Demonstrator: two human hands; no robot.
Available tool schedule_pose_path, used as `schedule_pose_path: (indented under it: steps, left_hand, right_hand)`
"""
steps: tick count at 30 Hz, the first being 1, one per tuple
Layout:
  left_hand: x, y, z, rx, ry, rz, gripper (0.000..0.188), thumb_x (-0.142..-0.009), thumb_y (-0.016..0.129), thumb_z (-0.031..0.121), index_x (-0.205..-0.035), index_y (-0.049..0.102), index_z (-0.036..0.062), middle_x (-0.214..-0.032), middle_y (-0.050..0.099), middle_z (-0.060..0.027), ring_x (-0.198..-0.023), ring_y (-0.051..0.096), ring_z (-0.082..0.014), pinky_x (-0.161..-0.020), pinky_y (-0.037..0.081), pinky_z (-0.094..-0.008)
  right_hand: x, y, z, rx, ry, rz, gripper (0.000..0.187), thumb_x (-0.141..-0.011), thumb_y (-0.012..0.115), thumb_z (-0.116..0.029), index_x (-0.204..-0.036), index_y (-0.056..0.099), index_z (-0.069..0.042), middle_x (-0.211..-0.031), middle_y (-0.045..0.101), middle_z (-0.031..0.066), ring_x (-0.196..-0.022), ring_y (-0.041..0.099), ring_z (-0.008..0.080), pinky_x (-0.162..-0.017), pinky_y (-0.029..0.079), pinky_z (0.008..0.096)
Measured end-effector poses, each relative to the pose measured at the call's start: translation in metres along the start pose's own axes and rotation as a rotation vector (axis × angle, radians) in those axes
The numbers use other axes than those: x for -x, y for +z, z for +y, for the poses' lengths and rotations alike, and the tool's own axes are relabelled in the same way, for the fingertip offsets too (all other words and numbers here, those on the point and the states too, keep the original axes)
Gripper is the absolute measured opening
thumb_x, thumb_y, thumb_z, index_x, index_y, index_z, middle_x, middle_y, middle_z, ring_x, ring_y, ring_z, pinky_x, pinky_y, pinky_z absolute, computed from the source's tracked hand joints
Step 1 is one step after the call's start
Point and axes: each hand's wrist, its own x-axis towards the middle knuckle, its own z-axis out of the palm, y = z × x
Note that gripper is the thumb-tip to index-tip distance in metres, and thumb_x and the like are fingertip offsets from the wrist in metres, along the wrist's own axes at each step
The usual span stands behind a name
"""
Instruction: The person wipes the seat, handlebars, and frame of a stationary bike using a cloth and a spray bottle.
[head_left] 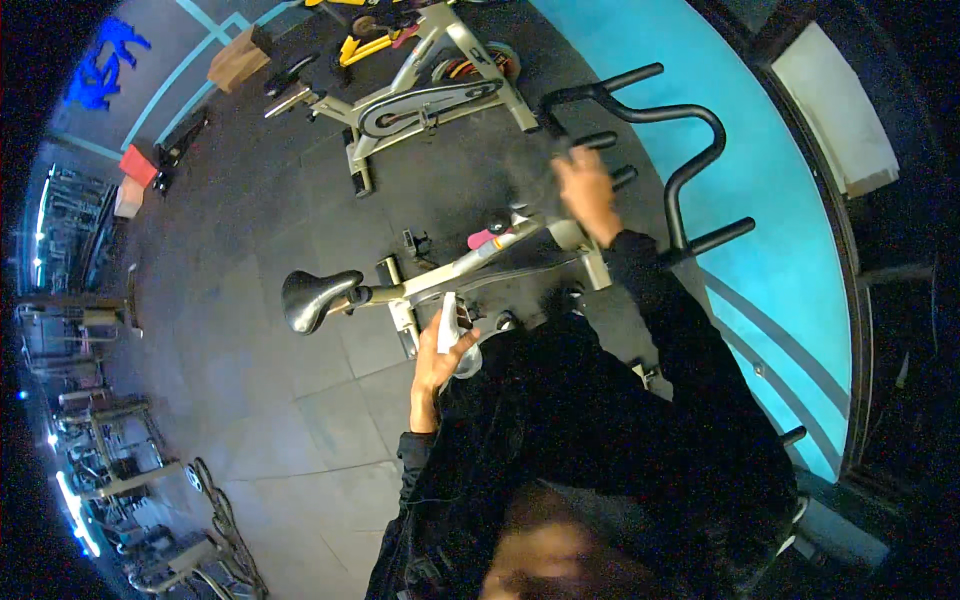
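Note:
In my left hand (432,368) is a spray bottle with a white trigger head (447,325) and a clear body (467,362), its fingers wrapped round the neck. My right hand (588,195) reaches out to the black handlebars (690,165) of an exercise bike, next to the shorter grips. Motion smears its fingers, so whether it holds anything is hidden. The bike's pale frame (470,262) runs across in front of me, with a black saddle (318,297) at its left end. A pink object (482,239) shows at the frame's middle.
A second exercise bike (430,105) stands beyond, with a yellow one (365,45) behind it. A turquoise wall (800,270) rises on the right. Gym machines (130,470) line the left side. Dark rubber tiles (250,380) cover the floor.

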Motion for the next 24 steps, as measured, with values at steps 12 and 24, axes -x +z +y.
schedule_pose_path:
  steps: [12,24]
  left_hand:
    - [-0.004,0.004,-0.01,-0.035,-0.01,0.063,0.04,-0.08,0.077,0.02,-0.11,0.059,0.0005,-0.094,0.066,-0.0078,-0.088,0.062,-0.0186,-0.082,0.049,-0.0336]
    - [-0.013,0.038,0.005,0.329,-0.068,0.116,0.059,-0.075,0.078,0.032,-0.121,0.058,0.0005,-0.124,0.053,-0.0159,-0.128,0.043,-0.0288,-0.109,0.033,-0.0419]
  right_hand:
    - [0.015,0.04,-0.103,0.015,0.079,-0.133,0.022,-0.079,0.062,-0.02,-0.1,0.065,-0.016,-0.11,0.055,0.0063,-0.105,0.052,0.0283,-0.078,0.047,0.0457]
    - [0.057,-0.02,-0.147,-1.352,0.058,-0.84,0.025,-0.085,0.067,-0.005,-0.11,0.064,-0.002,-0.106,0.067,0.0088,-0.102,0.06,0.0202,-0.093,0.045,0.0351]
